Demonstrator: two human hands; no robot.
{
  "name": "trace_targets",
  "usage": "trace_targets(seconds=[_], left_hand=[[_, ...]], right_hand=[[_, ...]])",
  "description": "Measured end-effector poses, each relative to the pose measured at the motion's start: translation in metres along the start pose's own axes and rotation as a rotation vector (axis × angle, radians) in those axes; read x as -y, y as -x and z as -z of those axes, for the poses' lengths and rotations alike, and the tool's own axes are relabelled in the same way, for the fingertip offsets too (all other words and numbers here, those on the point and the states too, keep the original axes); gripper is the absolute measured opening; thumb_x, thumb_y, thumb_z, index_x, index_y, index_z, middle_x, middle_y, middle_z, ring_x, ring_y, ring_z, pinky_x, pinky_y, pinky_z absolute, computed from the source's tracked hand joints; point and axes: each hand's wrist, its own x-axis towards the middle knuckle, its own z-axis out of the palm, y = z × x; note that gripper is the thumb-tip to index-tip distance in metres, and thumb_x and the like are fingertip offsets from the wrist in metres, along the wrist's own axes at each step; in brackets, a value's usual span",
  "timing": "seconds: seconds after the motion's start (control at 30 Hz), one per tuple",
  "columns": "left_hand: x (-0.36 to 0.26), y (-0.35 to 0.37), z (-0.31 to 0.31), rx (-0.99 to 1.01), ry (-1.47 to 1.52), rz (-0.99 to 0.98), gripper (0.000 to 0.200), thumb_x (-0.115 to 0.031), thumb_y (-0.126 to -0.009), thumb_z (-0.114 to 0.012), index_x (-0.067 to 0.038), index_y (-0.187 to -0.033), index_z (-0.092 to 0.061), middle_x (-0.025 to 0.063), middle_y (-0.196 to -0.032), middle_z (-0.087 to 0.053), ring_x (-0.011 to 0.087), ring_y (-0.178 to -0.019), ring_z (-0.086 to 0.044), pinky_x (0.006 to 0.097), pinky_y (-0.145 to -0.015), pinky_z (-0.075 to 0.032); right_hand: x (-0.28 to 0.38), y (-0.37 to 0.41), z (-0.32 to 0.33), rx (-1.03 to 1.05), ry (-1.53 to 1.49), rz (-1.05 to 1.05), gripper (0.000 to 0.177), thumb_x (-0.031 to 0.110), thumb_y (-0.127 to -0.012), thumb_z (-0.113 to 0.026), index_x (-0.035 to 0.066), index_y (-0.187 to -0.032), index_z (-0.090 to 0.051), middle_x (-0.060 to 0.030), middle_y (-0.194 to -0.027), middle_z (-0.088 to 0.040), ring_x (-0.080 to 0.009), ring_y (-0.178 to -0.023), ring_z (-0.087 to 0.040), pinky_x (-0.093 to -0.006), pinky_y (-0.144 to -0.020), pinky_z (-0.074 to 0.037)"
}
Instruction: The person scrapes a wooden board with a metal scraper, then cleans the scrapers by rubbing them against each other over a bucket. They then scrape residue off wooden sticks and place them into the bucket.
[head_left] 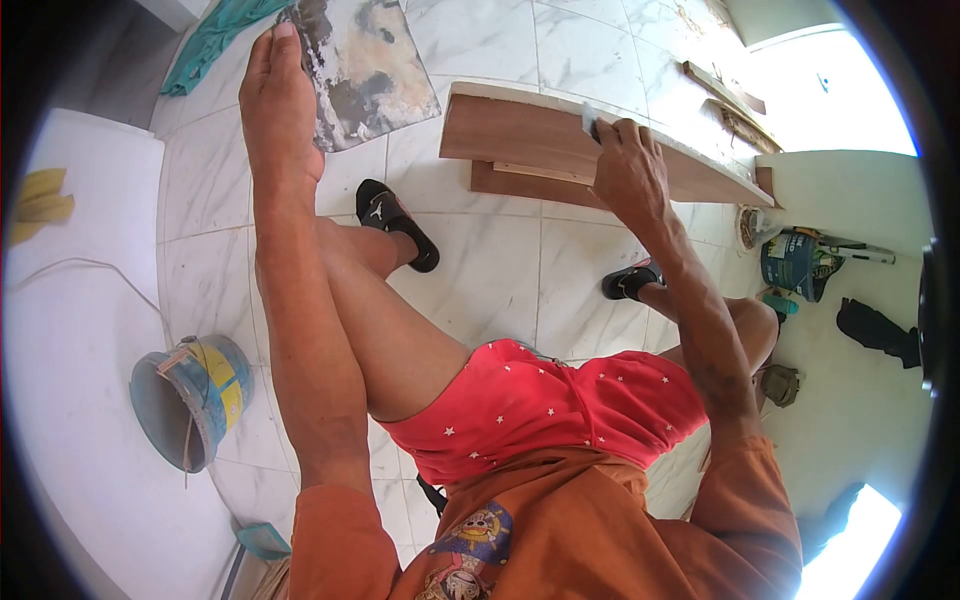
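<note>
At the upper left, my left hand (278,108) grips the edge of a flat rectangular plate (390,75) smeared with pale putty and dark patches. My right hand (632,172) is closed around a small putty knife (590,122), mostly hidden by the fingers. Its pale blade overlaps the top edge of a long brown wooden board (510,130), which has whitish material along that edge. Below the board, a second strip of wood (520,185) supports it just above the tiled floor (490,270).
A blue bucket (170,410) lies tipped on the left. Teal cloth (215,45) is on the floor at upper left. Wood offcuts (730,95) lie at upper right. Another bucket (790,262) with tools stands by the right wall. My sandaled feet are under the board's near side.
</note>
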Motion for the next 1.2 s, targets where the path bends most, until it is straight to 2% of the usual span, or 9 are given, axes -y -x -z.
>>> trace_targets(seconds=[0.1,0.33,0.53,0.63,0.73,0.83,0.97,1.07,1.2], left_hand=[[0.002,-0.001,0.000,-0.006,-0.012,-0.004,0.034,-0.029,-0.106,-0.047,-0.002,-0.122,-0.061,0.0040,-0.106,-0.066,0.0124,-0.094,-0.061,0.0276,-0.086,-0.049],[0.001,-0.001,-0.004,-0.005,-0.025,-0.012,0.036,-0.028,-0.106,-0.048,0.001,-0.122,-0.061,0.0061,-0.110,-0.066,0.0139,-0.097,-0.060,0.0284,-0.088,-0.049],[-0.003,0.002,-0.004,-0.036,-0.012,0.016,0.034,-0.028,-0.105,-0.049,0.000,-0.120,-0.062,0.0051,-0.108,-0.066,0.0134,-0.095,-0.059,0.0279,-0.088,-0.048],[-0.005,0.003,-0.007,-0.050,-0.024,0.011,0.033,-0.027,-0.105,-0.048,0.000,-0.119,-0.062,0.0045,-0.107,-0.066,0.0130,-0.094,-0.059,0.0276,-0.086,-0.048],[-0.006,0.003,-0.009,-0.046,-0.028,0.019,0.032,-0.026,-0.105,-0.048,-0.001,-0.119,-0.062,0.0041,-0.106,-0.066,0.0125,-0.094,-0.058,0.0275,-0.086,-0.048],[-0.006,0.001,-0.007,-0.030,-0.035,0.025,0.031,-0.026,-0.106,-0.047,-0.001,-0.116,-0.062,0.0036,-0.104,-0.065,0.0121,-0.092,-0.058,0.0276,-0.085,-0.048],[-0.006,0.001,-0.006,-0.025,-0.013,0.038,0.030,-0.026,-0.106,-0.047,-0.002,-0.113,-0.062,0.0032,-0.102,-0.065,0.0116,-0.091,-0.057,0.0275,-0.083,-0.048],[-0.006,0.003,-0.008,-0.040,-0.038,0.047,0.030,-0.026,-0.106,-0.047,-0.002,-0.113,-0.062,0.0036,-0.103,-0.065,0.0117,-0.092,-0.058,0.0274,-0.083,-0.048],[-0.009,0.007,-0.014,-0.033,-0.040,0.044,0.032,-0.028,-0.106,-0.048,-0.001,-0.116,-0.061,0.0046,-0.108,-0.064,0.0124,-0.095,-0.059,0.0270,-0.085,-0.049]], right_hand=[[-0.003,-0.001,-0.011,0.041,0.068,-0.105,0.043,0.004,-0.083,-0.058,-0.001,-0.126,-0.061,-0.0183,-0.116,-0.058,-0.0358,-0.109,-0.057,-0.0476,-0.094,-0.048],[0.024,-0.003,-0.018,-0.131,-0.197,0.211,0.034,0.001,-0.081,-0.059,-0.002,-0.115,-0.059,-0.0204,-0.107,-0.056,-0.0358,-0.099,-0.057,-0.0493,-0.084,-0.048],[0.027,-0.015,-0.014,-0.060,-0.058,-0.041,0.033,0.002,-0.081,-0.059,-0.004,-0.114,-0.060,-0.0206,-0.107,-0.057,-0.0361,-0.102,-0.057,-0.0481,-0.085,-0.049],[0.034,-0.018,-0.018,-0.021,0.003,0.033,0.034,0.001,-0.080,-0.061,-0.005,-0.113,-0.060,-0.0206,-0.108,-0.058,-0.0362,-0.102,-0.057,-0.0470,-0.086,-0.048],[0.043,-0.013,-0.015,-0.076,-0.142,0.206,0.037,0.000,-0.078,-0.062,-0.004,-0.115,-0.061,-0.0197,-0.108,-0.057,-0.0357,-0.102,-0.056,-0.0463,-0.088,-0.047],[0.048,-0.004,-0.001,0.005,-0.250,0.219,0.039,0.000,-0.078,-0.062,-0.002,-0.116,-0.061,-0.0182,-0.108,-0.056,-0.0355,-0.104,-0.055,-0.0459,-0.090,-0.046],[0.031,0.014,0.001,-0.050,-0.181,0.084,0.037,0.000,-0.080,-0.060,-0.001,-0.117,-0.059,-0.0174,-0.111,-0.054,-0.0356,-0.106,-0.053,-0.0462,-0.092,-0.044],[0.002,0.026,-0.020,-0.191,-0.079,-0.044,0.041,0.000,-0.081,-0.059,-0.001,-0.122,-0.058,-0.0180,-0.114,-0.054,-0.0363,-0.107,-0.053,-0.0469,-0.091,-0.045],[-0.015,0.040,-0.031,-0.222,-0.156,-0.150,0.048,0.000,-0.085,-0.057,-0.001,-0.132,-0.056,-0.0189,-0.115,-0.056,-0.0374,-0.107,-0.054,-0.0483,-0.090,-0.046]])
